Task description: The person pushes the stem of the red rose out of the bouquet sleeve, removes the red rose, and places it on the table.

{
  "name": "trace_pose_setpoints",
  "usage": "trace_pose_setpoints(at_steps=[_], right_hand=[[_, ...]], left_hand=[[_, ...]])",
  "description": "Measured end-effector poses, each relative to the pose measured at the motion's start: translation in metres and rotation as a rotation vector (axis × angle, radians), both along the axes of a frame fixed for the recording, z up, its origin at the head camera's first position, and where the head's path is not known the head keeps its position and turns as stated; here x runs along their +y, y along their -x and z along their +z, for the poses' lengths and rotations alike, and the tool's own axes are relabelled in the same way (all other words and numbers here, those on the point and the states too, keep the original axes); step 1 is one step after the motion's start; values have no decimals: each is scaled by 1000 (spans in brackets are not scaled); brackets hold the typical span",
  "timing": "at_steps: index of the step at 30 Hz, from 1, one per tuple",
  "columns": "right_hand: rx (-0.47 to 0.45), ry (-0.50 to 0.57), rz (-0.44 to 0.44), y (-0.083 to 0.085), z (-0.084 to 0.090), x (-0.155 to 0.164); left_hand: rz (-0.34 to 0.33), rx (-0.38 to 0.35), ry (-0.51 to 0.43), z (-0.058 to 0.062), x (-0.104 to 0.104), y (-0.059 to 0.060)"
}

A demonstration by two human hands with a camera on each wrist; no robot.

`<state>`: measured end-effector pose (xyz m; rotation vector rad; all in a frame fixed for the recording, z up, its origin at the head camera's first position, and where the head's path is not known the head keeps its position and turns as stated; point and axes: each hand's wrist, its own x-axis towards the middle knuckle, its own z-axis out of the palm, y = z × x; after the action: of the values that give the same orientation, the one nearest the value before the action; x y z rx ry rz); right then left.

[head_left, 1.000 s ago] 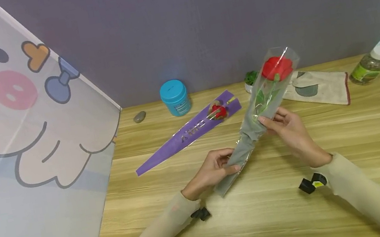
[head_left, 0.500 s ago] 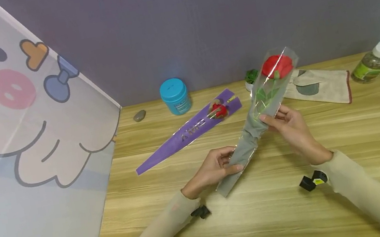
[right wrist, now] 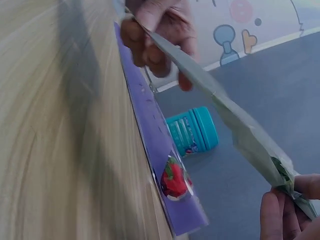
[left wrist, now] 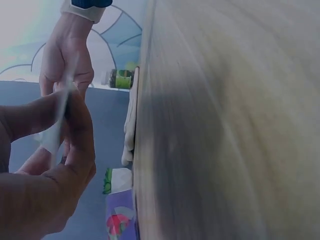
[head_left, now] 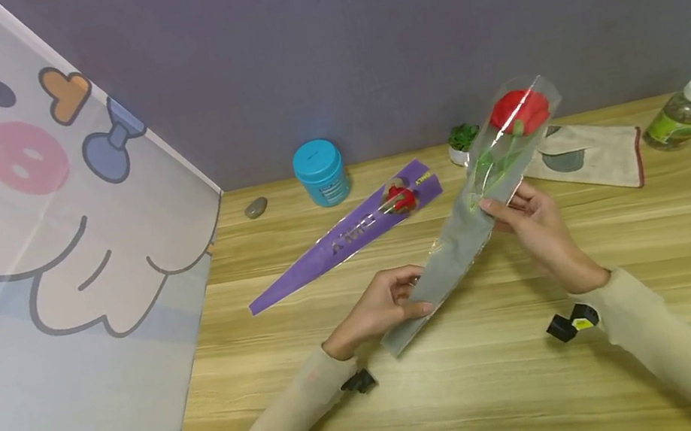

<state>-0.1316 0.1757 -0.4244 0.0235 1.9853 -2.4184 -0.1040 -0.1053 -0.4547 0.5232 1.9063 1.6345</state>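
A red artificial rose [head_left: 519, 113] lies inside a long grey and clear plastic sleeve [head_left: 454, 247], held slanting above the table, bloom toward the far right. Near the sleeve's narrow lower end, my left hand [head_left: 388, 304] pinches it between thumb and fingers. Higher up, just below the clear part, my right hand [head_left: 537, 233] pinches its right edge. In the right wrist view the sleeve [right wrist: 240, 120] stretches between both hands, seen nearly edge-on. A second rose [head_left: 400, 197] in a purple sleeve [head_left: 349, 234] lies on the table to the left of the held one.
Along the back of the wooden table [head_left: 484, 390] stand a blue lidded tub [head_left: 320, 174], a small potted plant [head_left: 462, 142] and a white-capped jar [head_left: 685, 114]. A grey stone [head_left: 256, 207] lies at the far left. Behind the held rose rests a light cloth glove [head_left: 603, 153].
The grey sleeve has gone from bunched in the middle to smooth and stretched out. My right hand has shifted slightly up and right with the rose; my left hand keeps its hold near the lower end.
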Motion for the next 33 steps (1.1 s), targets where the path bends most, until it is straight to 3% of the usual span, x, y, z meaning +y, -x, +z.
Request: trace_pose_setpoints(at_steps=[7,16,23,33], right_hand=[[9,66,-6,2,2,6],[9,119,-10,0,5,11],[11,154,-5,-1,5,12],[6,168,-5,-2,7,7]], left_hand=[[8,-25,15,-1,-1,1],[41,1,73,-1,-4,3],[44,-11,56,-2,-4,5],[80,-15,5,5,6,9]])
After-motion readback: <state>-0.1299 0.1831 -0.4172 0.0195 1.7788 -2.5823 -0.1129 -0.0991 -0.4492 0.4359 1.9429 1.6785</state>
